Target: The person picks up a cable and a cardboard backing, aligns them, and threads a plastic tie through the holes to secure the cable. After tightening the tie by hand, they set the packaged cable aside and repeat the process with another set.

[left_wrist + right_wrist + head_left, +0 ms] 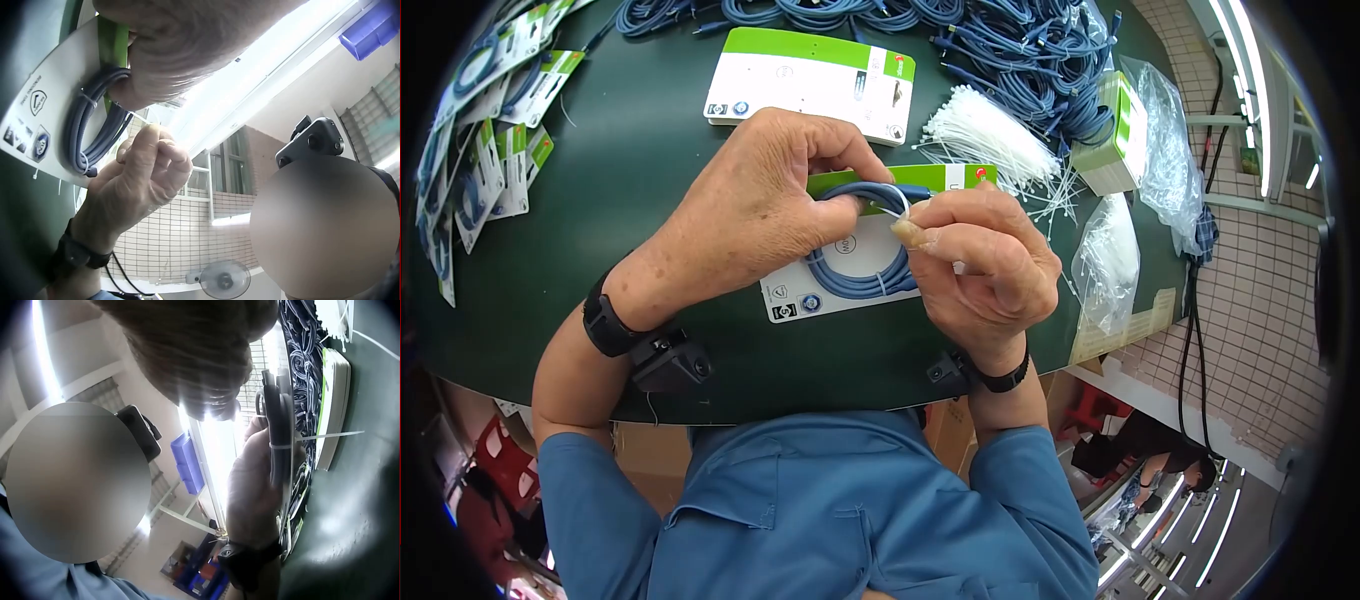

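Head view: L hand [765, 185] grips the blue cable coil [850, 285] w/ the printed card [786, 292] behind it, at the card's green top edge; R hand [990, 262] pinches a white tie [905, 203] looped round the coil's upper part. Coil lies on card front, approx. centre, w/ other ties round it lower down. Risks, my guess: tie tail slips from R fingertips if pinch loosens; coil springs off-centre if L thumb eases; card bends/tears if tie's pulled too hard. Containers: clear bag [1108, 262] at R holds white stuff, prob. more ties; crumpled clear bag [1168, 150] nr the cable heap [1030, 70], contents can't tell.

L wrist view: coil sits against tilted card; tie tails poke out below it, could snag, I'd think. Purple bin [370, 30] up high, inside hidden.

R wrist view: coil + card edge-on, L hand round them; one long tail [331, 435] sticks out behind, might catch on the nearby card stack [334, 406].
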